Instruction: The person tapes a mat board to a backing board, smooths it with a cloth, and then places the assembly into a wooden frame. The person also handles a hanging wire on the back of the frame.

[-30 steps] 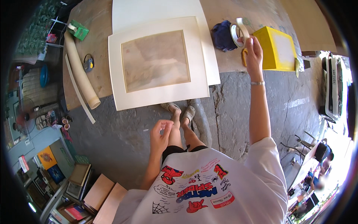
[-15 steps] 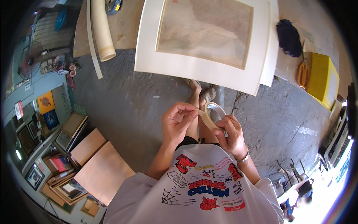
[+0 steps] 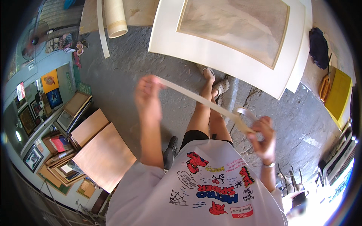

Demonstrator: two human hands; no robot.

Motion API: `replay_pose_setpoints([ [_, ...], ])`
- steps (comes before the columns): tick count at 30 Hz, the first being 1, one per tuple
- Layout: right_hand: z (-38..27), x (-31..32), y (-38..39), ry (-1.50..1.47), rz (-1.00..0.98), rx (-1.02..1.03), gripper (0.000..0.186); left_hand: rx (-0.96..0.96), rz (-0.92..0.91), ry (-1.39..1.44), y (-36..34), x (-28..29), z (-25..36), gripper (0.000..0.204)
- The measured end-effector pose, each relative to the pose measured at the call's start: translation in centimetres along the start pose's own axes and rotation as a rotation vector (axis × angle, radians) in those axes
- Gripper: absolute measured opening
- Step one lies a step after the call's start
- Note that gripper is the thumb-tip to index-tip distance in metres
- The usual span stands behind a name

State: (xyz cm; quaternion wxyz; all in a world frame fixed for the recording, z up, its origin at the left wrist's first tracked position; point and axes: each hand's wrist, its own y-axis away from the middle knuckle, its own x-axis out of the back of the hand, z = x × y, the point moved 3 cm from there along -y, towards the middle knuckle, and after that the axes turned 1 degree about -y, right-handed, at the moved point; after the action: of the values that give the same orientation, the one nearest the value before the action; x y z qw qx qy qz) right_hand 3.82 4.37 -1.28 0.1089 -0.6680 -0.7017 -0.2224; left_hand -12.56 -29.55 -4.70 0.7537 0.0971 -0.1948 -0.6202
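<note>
Between my hands a strip of pale masking tape (image 3: 200, 98) is stretched, slanting down from left to right. My left hand (image 3: 149, 94), somewhat blurred, pinches the free end of the strip. My right hand (image 3: 263, 137) grips the tape roll (image 3: 247, 116), which is smeared by motion and partly covered by the fingers. Beyond my hands, a matted picture (image 3: 233, 30) in a wide white border lies on the table, its near edge sticking out past the tabletop. Both hands are apart from it.
A cardboard tube (image 3: 115, 20) and a narrow pale strip (image 3: 102, 34) overhang the table at far left. Orange-handled scissors (image 3: 325, 86), a dark cloth (image 3: 319, 47) and a yellow box (image 3: 339, 98) sit at right. Boards (image 3: 107, 158) and frames lean at lower left.
My hands have moved apart, the left up and leftward, the right out to the right. A long strip of tape has come off the roll. The view has shifted.
</note>
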Motion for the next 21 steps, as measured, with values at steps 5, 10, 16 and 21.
replay_pose_setpoints([
  [5, 7.8, 12.1, 8.0, 0.187, 0.092, -0.185, 0.044, -0.046, 0.051, -0.056, -9.0, 4.7, -0.5, 0.014],
  [10, 7.6, 14.9, 8.1, 0.077, 0.177, -0.163, 0.048, 0.061, 0.007, 0.023, -10.0, 0.7, -0.3, 0.016],
  [16, 8.9, 15.3, 7.1, 0.1, 0.181, -0.144, 0.05, 0.093, 0.017, 0.115, -11.1, 1.3, -1.6, 0.012],
  [21, 9.9, 15.7, 7.4, 0.073, 0.212, -0.193, 0.051, 0.102, 0.01, 0.127, -10.9, 1.4, -1.6, 0.012],
])
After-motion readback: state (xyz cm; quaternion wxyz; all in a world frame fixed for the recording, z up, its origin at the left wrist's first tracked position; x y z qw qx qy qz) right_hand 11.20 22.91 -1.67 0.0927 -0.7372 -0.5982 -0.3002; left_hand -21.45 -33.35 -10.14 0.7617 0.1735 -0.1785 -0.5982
